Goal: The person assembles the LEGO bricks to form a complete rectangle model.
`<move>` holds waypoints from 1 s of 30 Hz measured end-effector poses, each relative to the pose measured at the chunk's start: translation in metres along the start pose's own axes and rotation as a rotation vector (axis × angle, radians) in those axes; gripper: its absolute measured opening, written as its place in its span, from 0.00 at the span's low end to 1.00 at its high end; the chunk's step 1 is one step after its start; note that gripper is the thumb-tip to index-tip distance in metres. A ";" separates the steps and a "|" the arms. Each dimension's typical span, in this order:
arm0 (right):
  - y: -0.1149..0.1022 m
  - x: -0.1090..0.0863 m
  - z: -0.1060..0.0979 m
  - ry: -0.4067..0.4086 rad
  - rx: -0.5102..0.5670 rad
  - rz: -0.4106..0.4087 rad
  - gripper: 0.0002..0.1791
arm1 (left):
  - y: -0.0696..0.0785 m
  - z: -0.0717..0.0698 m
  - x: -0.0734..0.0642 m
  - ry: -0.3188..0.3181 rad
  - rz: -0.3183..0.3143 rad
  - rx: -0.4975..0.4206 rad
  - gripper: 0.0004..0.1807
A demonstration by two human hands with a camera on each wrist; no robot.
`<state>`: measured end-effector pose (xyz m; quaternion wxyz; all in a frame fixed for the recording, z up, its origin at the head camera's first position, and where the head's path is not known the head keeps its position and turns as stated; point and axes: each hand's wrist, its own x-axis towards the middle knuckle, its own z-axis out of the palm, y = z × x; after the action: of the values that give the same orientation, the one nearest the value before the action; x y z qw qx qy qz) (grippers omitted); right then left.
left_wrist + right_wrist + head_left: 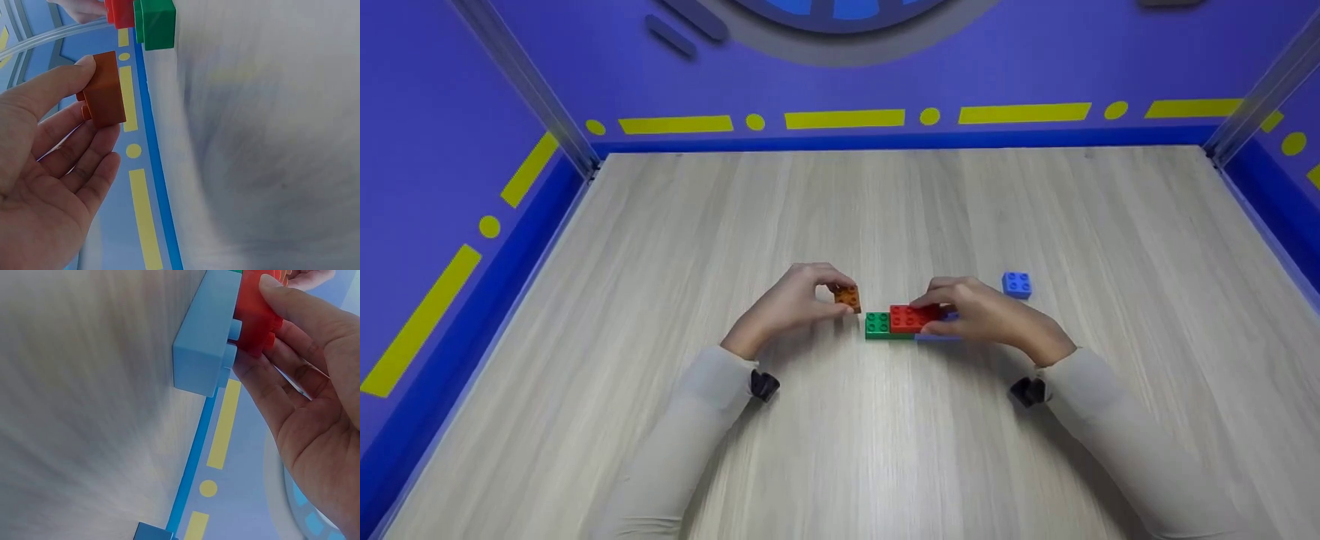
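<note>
The red brick (904,319) sits bridged over the green brick (877,324) and the long blue brick (202,343), near the middle of the counter (810,210). The right hand (986,307) pinches it, its grip narrowed to the brick's width; whether the studs are fully home cannot be told. Four studs show bare at the green brick's left end. Just left of that, the left hand (795,300) holds an orange brick (847,298) between thumb and fingers, clear of the surface. The step in hand looks like seating the red brick; the next move probably calls for firm downward pressure, then careful stud alignment if the orange one is added. Toward the counter's far right corner lies a small blue brick (1017,285).
</note>
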<state>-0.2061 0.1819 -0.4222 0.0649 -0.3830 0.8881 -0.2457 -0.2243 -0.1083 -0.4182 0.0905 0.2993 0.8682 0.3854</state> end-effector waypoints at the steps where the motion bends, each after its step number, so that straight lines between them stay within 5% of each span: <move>1: 0.000 0.000 0.000 0.000 0.001 0.000 0.18 | 0.000 0.000 0.000 -0.001 0.005 -0.001 0.16; 30: 0.000 0.001 -0.001 -0.014 0.003 -0.007 0.18 | 0.016 0.015 0.009 -0.061 0.034 0.021 0.16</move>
<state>-0.2071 0.1817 -0.4215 0.0710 -0.3880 0.8858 -0.2444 -0.2185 -0.0856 -0.4164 0.1070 0.3265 0.8637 0.3687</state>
